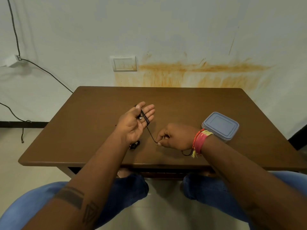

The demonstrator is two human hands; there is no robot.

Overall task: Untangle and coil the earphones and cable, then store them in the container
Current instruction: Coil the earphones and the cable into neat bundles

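My left hand (138, 120) is held palm up over the brown table (99, 130), fingers straight, with a thin black cable (144, 118) wound in a few turns around them; the thumb presses the cable's plug end against the palm. The cable runs down and right to my right hand (174, 136), which pinches it between thumb and fingertips just above the tabletop. A slack loop of cable (186, 153) shows under my right wrist. A small black bundle, likely the earphones (134, 145), lies on the table by my left wrist. The lidded blue-grey container (220, 125) sits to the right.
The table stands against a stained wall with a switch plate (125, 63). A dark wire (48, 72) hangs along the wall at the left. My knees in blue jeans are below the table's front edge (99, 163).
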